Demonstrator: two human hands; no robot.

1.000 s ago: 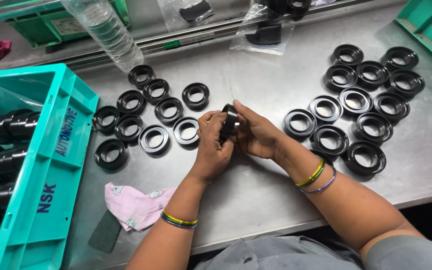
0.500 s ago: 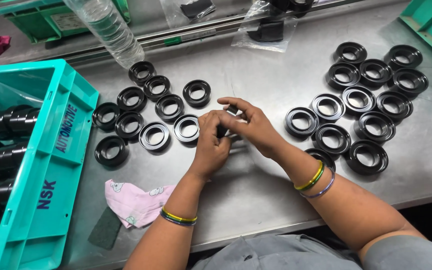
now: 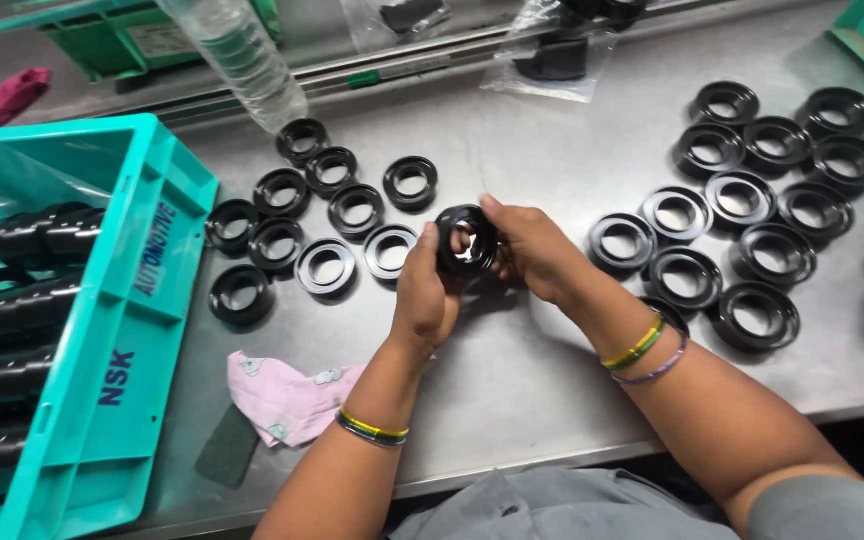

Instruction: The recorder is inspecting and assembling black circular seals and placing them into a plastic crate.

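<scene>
Black round rubber ring (image 3: 468, 243) is held upright above the steel table (image 3: 512, 370), pinched between left hand (image 3: 424, 295) and right hand (image 3: 535, 247).

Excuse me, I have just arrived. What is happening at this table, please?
A person at a metal table holds one black ring part up between both hands, the left hand and the right hand gripping its sides. More black rings lie in two groups: one to the left and a larger one to the right. A teal crate with black cylinders stands at the left, with a pink cloth beside it.
</scene>
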